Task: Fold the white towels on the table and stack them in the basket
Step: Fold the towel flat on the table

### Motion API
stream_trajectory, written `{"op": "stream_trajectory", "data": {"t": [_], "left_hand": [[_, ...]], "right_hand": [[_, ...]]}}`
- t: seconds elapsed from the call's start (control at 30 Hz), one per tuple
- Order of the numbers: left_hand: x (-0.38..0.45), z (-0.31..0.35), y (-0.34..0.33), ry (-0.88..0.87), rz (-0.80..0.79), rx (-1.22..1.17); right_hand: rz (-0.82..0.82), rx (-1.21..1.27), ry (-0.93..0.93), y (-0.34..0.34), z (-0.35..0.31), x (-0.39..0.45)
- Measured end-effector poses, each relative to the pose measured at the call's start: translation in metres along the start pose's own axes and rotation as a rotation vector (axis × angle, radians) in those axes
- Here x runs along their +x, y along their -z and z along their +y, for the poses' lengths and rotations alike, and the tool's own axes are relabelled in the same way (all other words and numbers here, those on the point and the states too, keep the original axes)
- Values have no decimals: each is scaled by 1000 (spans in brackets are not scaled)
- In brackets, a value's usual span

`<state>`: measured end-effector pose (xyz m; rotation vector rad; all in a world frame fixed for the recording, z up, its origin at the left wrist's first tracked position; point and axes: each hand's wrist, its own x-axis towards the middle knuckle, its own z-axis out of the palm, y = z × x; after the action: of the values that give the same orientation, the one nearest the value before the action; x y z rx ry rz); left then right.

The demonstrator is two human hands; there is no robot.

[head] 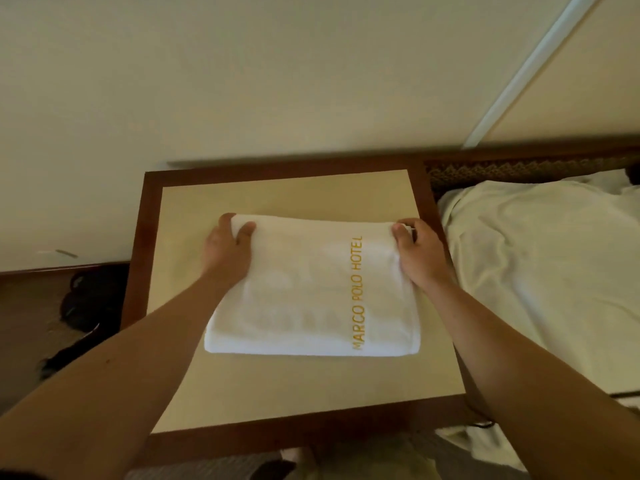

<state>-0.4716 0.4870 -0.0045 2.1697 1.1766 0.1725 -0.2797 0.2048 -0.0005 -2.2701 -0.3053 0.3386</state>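
Towel (311,289) lies flat on desk (277,393), long axis 9–3 o'clock. Your left hand (225,247) and right hand (419,251) pinch its 12 o'clock corners, equally near.

Folded towel (311,292) lies mid-table (277,403), left hand (225,247) on its far-left corner & right hand (419,251) on far-right corner, bed (540,265) just right of table, wall (242,81) behind.
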Motion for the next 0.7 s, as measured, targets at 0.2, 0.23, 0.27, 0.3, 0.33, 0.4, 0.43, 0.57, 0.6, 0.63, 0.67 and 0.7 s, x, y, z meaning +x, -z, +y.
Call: {"op": "stream_trajectory", "data": {"t": [0.2, 0.23, 0.27, 0.3, 0.33, 0.4, 0.43, 0.57, 0.6, 0.63, 0.67, 0.7], "left_hand": [[14, 20, 12, -141, 122, 125], [0, 21, 14, -218, 172, 123], [-19, 21, 15, -300, 217, 120], [-42, 18, 17, -367, 253, 118], [-65, 14, 17, -412, 276, 110], [-108, -5, 17, -470, 283, 88], [-126, -17, 17, -484, 282, 87], [-180, -63, 18, -318, 246, -54], [-190, -67, 19, -193, 219, -151], [-198, -68, 21, -55, 193, -248], [-206, -70, 23, 71, 166, -324], [-213, -72, 27, 174, 143, -374]], "right_hand": [[42, -16, -41, -3, -9, -3], [46, -10, -70, -3, -10, -6], [47, 1, -105, -1, -9, -10], [43, 12, -136, 0, -10, -19], [33, 17, -162, 1, -9, -27], [-45, 8, -181, 5, -2, -49], [-122, 4, -175, 9, 1, -60], [-702, -13, -299, 29, 4, -109], [-892, -101, -338, 33, 1, -121], [-1071, -194, -373, 35, -3, -130], [-1209, -266, -404, 36, -7, -141], [-1280, -314, -422, 36, -11, -149]]}}
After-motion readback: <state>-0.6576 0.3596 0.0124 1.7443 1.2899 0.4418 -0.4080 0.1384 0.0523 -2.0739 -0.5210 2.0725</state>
